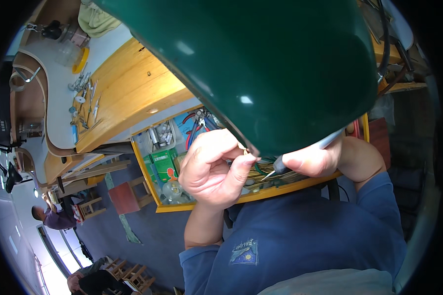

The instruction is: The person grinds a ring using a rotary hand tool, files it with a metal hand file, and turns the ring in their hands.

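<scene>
Just under the edge of a large green lamp shade (280, 64), my left hand (209, 172) pinches a tiny gold-coloured piece (245, 152) between thumb and fingertips. Its exact shape is too small to make out. My right hand (312, 160) is closed around a rotary tool handpiece (279, 165), whose dark nose carries a thin metal bit (267, 176). That bit points down and left, apart from the small piece. The shade hides part of my right hand and the back of the tool. Both hands are above an open drawer (211, 200).
Inside the drawer lie pliers (194, 129), a green box (163, 164) and clear containers (174, 191). Left of it, the wooden bench top (138, 83) holds several small tools (86, 101) and a jar with a yellow rim (80, 60). Another person (59, 216) sits farther off.
</scene>
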A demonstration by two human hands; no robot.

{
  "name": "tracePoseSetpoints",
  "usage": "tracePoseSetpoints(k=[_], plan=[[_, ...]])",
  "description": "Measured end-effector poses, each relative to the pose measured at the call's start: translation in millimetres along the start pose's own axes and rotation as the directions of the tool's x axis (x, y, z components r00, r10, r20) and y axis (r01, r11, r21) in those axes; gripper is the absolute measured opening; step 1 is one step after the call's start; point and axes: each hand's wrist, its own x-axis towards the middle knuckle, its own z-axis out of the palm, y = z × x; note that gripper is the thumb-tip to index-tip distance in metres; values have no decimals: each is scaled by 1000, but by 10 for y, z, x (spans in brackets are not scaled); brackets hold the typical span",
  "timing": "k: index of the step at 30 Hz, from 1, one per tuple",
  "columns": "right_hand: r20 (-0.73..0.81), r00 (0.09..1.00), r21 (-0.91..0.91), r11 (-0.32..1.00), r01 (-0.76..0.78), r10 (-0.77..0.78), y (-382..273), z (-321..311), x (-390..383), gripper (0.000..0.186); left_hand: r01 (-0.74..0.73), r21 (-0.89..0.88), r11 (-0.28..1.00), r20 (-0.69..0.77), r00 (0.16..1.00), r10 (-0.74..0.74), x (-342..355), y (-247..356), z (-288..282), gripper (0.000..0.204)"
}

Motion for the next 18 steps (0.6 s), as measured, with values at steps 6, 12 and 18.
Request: tracePoseSetpoints(k=[6,12,18], plan=[[13,998,-46,997,66,-65,111,14,27,28,19,-27,999,-109,994,-22,-60,9,106,32],[-43,986,-18,987,160,-160,152,55,29,29,-90,101,991,32,996,87,-4,-4,22,34],[4,995,-149,984,101,-101,34,25,21,28,-107,64,992,9,994,107,-7,8,52,31]])
